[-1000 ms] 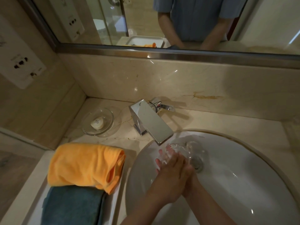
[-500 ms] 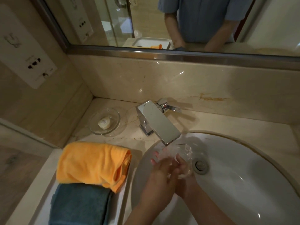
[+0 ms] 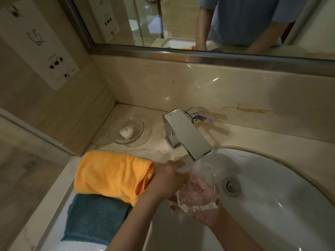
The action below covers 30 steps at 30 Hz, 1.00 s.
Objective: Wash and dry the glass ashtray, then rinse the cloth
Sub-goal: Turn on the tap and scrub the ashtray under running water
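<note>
Glass ashtray point(image 3: 198, 187) lies in your right hand point(image 3: 203, 203), fingers curled under it, below the running chrome faucet point(image 3: 188, 134). Your left hand point(image 3: 167, 180) presses its side with fingers straight, over the white sink point(image 3: 272, 205), beside the orange towel point(image 3: 112, 174).
</note>
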Each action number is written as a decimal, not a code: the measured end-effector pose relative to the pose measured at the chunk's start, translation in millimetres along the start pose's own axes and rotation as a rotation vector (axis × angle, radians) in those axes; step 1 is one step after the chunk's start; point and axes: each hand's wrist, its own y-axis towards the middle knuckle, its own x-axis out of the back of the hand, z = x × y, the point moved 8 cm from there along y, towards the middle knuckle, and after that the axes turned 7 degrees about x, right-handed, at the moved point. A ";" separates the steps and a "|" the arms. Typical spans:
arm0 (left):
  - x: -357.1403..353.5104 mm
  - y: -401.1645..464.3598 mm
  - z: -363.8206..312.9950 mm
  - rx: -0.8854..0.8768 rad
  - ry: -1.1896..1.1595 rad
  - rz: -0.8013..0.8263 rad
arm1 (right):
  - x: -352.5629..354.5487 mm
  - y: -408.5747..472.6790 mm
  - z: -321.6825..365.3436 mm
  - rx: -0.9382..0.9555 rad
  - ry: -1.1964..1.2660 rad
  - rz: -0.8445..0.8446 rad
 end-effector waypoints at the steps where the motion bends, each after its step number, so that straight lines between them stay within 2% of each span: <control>1: -3.1 -1.7 -3.0 0.000 0.003 0.047 | -4.6 0.1 3.9 0.031 -0.035 0.059; 3: -5.8 -1.9 -5.9 -0.003 0.013 0.060 | 23.1 -0.3 9.0 0.074 -0.130 -0.033; 6: -7.2 0.7 -5.7 0.012 -0.035 0.018 | 33.6 -4.6 2.9 -0.106 -0.188 -0.171; 8: -4.9 0.8 -7.8 0.036 -0.144 -0.039 | 31.6 -1.5 8.4 -0.100 -0.065 -0.226; 11: -3.7 -0.9 -18.1 0.016 -0.203 -0.122 | 48.3 -0.8 18.8 -0.057 -0.030 -0.453; 14: -7.6 -2.3 -24.1 0.002 -0.229 -0.161 | 37.4 -8.1 32.1 -0.060 -0.066 -0.425; 16: -11.1 -1.0 -20.7 0.045 -0.303 -0.172 | 47.6 -16.9 48.1 -0.010 -0.158 -0.542; 19: -15.7 0.7 -13.8 0.118 -0.510 -0.170 | 66.6 -34.6 80.1 0.083 -0.528 -0.706; 22: -27.0 -2.0 -9.5 0.203 -0.719 -0.126 | 47.6 -44.6 115.5 0.158 -0.963 -0.738; 26: -47.1 -9.6 -7.5 0.339 -0.936 -0.052 | -33.4 -40.0 158.8 0.382 -1.385 -0.597; 30: -59.0 -17.3 -11.0 0.400 -1.044 0.041 | -87.7 -30.4 174.1 0.428 -1.436 -0.481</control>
